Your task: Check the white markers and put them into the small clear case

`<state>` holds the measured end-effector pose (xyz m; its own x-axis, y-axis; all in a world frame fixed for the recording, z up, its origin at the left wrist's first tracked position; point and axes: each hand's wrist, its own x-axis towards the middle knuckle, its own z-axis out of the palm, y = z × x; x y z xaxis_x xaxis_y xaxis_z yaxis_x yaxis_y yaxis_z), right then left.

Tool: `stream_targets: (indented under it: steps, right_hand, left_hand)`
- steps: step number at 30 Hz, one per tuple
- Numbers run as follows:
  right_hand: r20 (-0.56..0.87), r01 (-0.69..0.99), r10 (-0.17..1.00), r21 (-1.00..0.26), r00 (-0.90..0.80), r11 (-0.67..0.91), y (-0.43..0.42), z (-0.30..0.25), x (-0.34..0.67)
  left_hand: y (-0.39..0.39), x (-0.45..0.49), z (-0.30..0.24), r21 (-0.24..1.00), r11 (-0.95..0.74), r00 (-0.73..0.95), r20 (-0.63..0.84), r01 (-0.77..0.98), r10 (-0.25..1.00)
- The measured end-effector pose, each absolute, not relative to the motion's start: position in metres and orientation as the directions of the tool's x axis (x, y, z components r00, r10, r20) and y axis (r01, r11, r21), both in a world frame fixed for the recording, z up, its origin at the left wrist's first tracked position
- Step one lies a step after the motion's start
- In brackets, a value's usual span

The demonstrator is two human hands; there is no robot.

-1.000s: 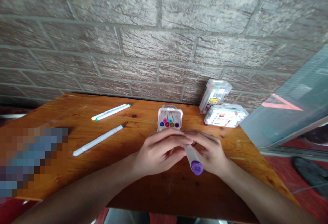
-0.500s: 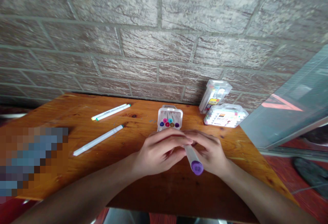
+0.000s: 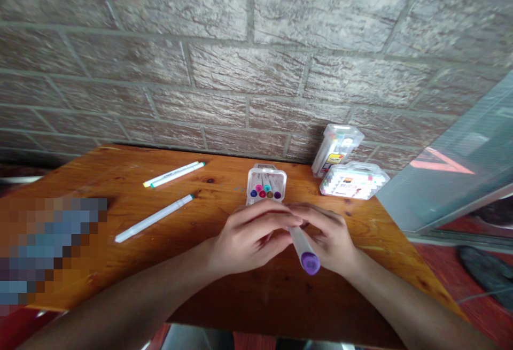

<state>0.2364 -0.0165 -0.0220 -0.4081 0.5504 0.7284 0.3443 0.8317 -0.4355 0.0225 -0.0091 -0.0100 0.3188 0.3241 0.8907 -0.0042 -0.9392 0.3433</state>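
A white marker with a purple end (image 3: 303, 249) points toward me between my two hands. The fingers of my left hand (image 3: 256, 238) pinch it from the left. From the right, my right hand (image 3: 331, 235) curls against it; its fingertips meet those of the left hand, and the exact grip is partly hidden. Just beyond my hands stands an open clear case (image 3: 266, 179) holding several markers, their ends blue, pink, red, teal, brown and purple. My fingers cover the lower edge of that case.
On the wooden table (image 3: 216, 222), a white marker (image 3: 154, 218) lies at left, with a yellow-ended and a green-ended marker (image 3: 178, 174) behind it. Two clear cases, one upright (image 3: 337, 147) and one lying lower (image 3: 355, 181), stand at back right before the brick wall (image 3: 224, 72). A blurred patch covers the left.
Almost nothing differs. The purple end of the marker has shifted very slightly right and down, while both hands keep their place.
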Motion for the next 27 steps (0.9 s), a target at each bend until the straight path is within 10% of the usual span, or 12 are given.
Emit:
stream_targets:
  steps: [27]
  right_hand:
    - [0.711, 0.371, 0.583, -0.457, -0.393, 0.808, -0.0194, -0.0159, 0.2353]
  left_hand:
    - [-0.0064, 0.0218, -0.0096, 0.383, -0.922, 0.347, 0.86, 0.047, 0.375]
